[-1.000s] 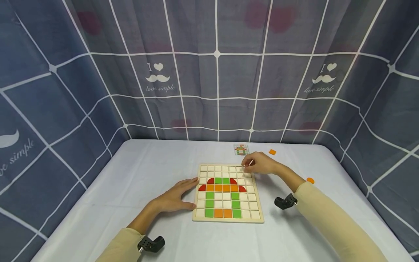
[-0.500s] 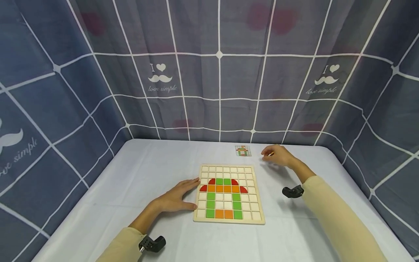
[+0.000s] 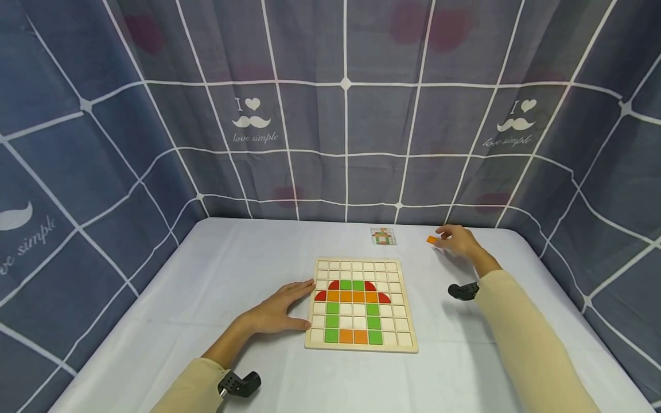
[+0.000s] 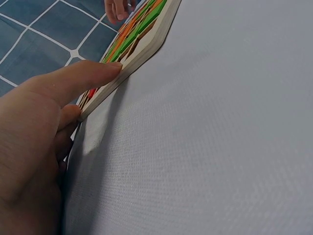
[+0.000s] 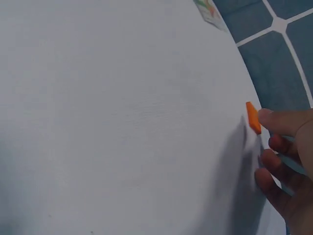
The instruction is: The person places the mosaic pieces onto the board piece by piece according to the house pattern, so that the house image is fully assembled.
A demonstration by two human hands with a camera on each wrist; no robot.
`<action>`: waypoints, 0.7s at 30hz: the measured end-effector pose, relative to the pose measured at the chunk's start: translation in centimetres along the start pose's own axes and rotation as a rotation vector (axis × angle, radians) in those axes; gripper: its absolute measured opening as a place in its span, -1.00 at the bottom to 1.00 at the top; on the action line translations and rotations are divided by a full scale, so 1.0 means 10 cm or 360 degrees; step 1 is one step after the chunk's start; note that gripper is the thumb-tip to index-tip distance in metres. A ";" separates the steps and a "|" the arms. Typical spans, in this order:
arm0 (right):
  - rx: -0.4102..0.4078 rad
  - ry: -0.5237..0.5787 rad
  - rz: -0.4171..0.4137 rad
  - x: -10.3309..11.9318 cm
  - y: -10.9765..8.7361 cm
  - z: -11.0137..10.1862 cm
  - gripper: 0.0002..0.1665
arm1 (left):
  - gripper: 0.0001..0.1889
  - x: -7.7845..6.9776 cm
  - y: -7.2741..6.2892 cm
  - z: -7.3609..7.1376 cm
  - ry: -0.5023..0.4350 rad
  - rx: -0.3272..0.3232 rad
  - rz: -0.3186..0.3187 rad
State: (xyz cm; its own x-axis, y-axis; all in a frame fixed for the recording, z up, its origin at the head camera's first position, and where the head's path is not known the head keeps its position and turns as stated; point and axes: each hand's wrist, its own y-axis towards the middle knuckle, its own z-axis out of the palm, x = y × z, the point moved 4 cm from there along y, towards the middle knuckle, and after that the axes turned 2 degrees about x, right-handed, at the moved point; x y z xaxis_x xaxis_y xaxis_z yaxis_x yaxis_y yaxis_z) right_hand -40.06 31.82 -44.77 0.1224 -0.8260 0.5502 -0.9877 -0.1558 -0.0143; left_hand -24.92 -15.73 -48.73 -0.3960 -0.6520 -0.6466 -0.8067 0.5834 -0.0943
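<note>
In the head view my left hand (image 3: 281, 310) rests at the left edge of a wooden grid board (image 3: 397, 310), its fingers spread and its thumb on the rim. Green, orange and red pieces form a mushroom-like pattern on the board. My right hand (image 3: 459, 240) is at the far right of the table, just right of an orange square tile (image 3: 431, 240). In the right wrist view its thumb tip overlaps the edge of the orange tile (image 5: 253, 117). The other fingers are loosely bent, with a gap below the thumb.
A small pattern card (image 3: 384, 236) lies behind the board, left of the orange tile. A white cloth (image 3: 248, 246) covers the table. A blue checked curtain (image 3: 310, 178) hangs along the back and sides.
My right hand has gone from the board's upper right corner to the orange tile, then to the tile's right side. The right sleeve covers the spot of an orange round piece. The left hand stays put.
</note>
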 end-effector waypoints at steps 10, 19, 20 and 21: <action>-0.0174 -0.0128 0.0112 0.00 0.08 0.16 -0.62 | -0.01 0.00 0.00 0.00 -0.0010 0.0000 0.0004; -0.0279 0.0064 0.0134 0.01 0.08 0.15 -0.78 | -0.02 0.00 0.00 -0.02 0.0002 -0.0008 0.0068; -0.0273 0.0078 0.0133 0.01 0.09 0.15 -0.78 | -0.02 0.00 0.00 -0.02 0.0003 -0.0006 0.0067; -0.0258 0.0094 0.0134 0.03 0.09 0.14 -0.78 | -0.02 0.00 0.00 -0.02 0.0001 -0.0003 0.0064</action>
State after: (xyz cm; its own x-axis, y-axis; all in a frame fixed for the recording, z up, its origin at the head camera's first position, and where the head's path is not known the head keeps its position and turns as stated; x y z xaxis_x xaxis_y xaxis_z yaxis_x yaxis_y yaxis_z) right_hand -40.82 30.68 -45.84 0.0372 -0.7985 0.6009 -0.9976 0.0058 0.0694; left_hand -24.98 -15.86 -48.58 -0.4284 -0.6285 -0.6492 -0.7909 0.6082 -0.0670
